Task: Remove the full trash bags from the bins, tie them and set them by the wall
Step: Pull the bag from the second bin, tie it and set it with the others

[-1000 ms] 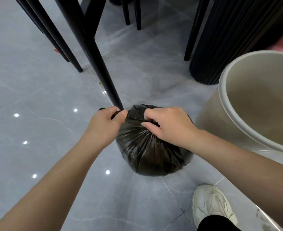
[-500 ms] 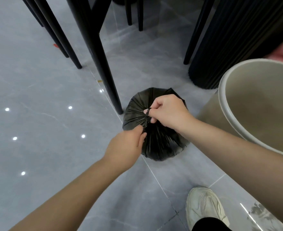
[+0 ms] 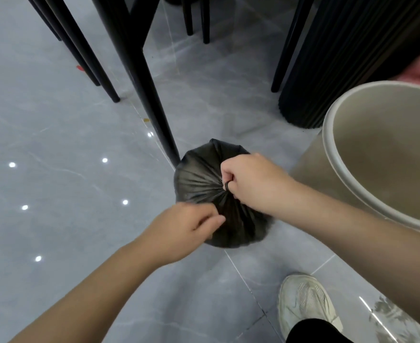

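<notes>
Head view: black bag (image 3: 204, 174) sits on the grey tile floor (image 3: 55, 144), just beside the bin (image 3: 328, 149). Thin glossy film, soft, pleated into a gathered neck. Probably light, slippery and easily torn, so lift by the neck. Right hand (image 3: 251, 181) clenched round that neck. Left hand (image 3: 186, 231) has its fingertips together at the film; cannot tell whether it holds any. Bin smooth, beige, round.

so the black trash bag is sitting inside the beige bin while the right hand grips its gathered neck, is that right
Not quite. The black trash bag is not inside the beige bin; it sits on the grey floor just left of the bin. The right hand does grip its gathered neck. The head view shows this.
</notes>
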Demonstrator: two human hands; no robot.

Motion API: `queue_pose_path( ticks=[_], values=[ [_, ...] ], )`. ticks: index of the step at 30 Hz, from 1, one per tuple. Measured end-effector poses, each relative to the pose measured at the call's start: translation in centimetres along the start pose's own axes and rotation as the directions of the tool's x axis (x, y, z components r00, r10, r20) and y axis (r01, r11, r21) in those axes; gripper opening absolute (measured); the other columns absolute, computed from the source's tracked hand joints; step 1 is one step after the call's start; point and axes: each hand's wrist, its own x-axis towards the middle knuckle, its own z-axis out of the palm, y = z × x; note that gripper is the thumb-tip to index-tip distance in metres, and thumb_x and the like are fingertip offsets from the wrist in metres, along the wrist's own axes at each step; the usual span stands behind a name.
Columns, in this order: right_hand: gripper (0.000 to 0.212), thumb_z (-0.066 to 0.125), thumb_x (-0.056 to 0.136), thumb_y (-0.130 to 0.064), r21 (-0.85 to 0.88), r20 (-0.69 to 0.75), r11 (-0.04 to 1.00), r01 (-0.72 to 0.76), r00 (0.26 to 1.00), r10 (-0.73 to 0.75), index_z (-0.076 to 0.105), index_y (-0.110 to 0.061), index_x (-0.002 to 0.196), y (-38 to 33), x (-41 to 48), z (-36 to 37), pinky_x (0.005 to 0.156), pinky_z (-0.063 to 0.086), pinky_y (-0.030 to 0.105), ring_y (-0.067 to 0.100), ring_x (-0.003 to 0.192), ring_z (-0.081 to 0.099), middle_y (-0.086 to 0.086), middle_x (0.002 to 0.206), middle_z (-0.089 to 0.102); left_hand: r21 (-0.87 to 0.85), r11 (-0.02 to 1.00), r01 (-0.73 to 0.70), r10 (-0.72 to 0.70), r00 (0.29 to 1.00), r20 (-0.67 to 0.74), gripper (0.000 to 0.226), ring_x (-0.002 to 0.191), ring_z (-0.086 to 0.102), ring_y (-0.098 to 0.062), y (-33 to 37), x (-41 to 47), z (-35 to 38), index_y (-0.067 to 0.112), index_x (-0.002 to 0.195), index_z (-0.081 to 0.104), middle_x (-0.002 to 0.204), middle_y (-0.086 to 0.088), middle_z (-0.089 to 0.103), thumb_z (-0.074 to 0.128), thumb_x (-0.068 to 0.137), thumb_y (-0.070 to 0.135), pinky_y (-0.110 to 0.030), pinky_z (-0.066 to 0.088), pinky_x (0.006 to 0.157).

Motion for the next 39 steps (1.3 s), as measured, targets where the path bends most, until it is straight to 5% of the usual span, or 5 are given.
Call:
queue_pose_path(
  ticks=[10,17,22,31,39],
  values=[
    [0.018,0.068,0.069,0.002,-0.351,-0.101,0.784,0.511,0.812,-0.575,0.056,-0.012,0.073,3.5,-2.1,3.3,0.050,0.043,0.032,0.021,0.067,0.049,0.002,0.078,0.051,-0.387,0.922,0.009,-0.193,0.877,-0.439,0.019,0.080,0.057,-0.011,-2.0,1.9,-1.4,0.027,0.095,0.061,0.089,0.005,0.064,0.058,0.088,0.010,-0.014,0.043,0.064],
    [0.012,0.066,0.078,-0.003,-0.245,-0.056,0.704,0.666,0.715,-0.696,0.061,-0.011,0.084,5.2,-2.5,3.7,0.051,0.046,0.032,0.018,0.084,0.053,0.000,0.091,0.057,-0.191,0.964,-0.185,0.106,0.925,-0.364,0.069,0.131,0.036,-0.003,-1.3,2.2,-1.6,0.027,0.141,0.032,0.142,0.002,0.038,0.059,0.084,-0.001,-0.014,0.030,0.105],
    [0.007,0.060,0.086,-0.010,-0.138,-0.004,0.666,0.733,0.672,-0.741,0.065,-0.013,0.084,5.2,-2.9,3.4,0.061,0.045,0.024,0.016,0.082,0.054,-0.001,0.091,0.062,0.364,0.848,-0.386,0.450,0.886,-0.109,0.058,0.144,0.020,-0.016,-0.7,2.6,-2.7,0.029,0.135,0.048,0.152,0.011,0.033,0.051,0.080,0.011,-0.037,0.024,0.113],
    [0.009,0.061,0.089,-0.010,-0.069,-0.109,0.675,0.735,0.667,-0.737,0.069,-0.015,0.088,5.5,-3.1,3.0,0.069,0.050,0.030,0.015,0.088,0.058,-0.003,0.093,0.064,0.434,0.832,-0.346,0.399,0.916,-0.035,0.021,0.062,0.041,-0.014,-0.8,2.7,-0.9,0.019,0.079,0.045,0.067,0.008,0.046,0.034,0.093,0.031,-0.026,0.035,0.062],
    [0.010,0.072,0.077,-0.007,0.411,-0.319,0.787,0.459,0.882,-0.348,0.073,-0.017,0.080,5.3,-3.3,4.8,0.084,0.041,0.015,0.006,0.092,0.056,-0.004,0.097,0.057,-0.426,0.888,0.173,-0.170,0.984,0.045,0.034,0.044,0.039,-0.007,0.6,2.5,-1.4,0.012,0.065,0.046,0.049,0.008,0.045,0.043,0.098,0.017,-0.020,0.034,0.046]
  ],
)
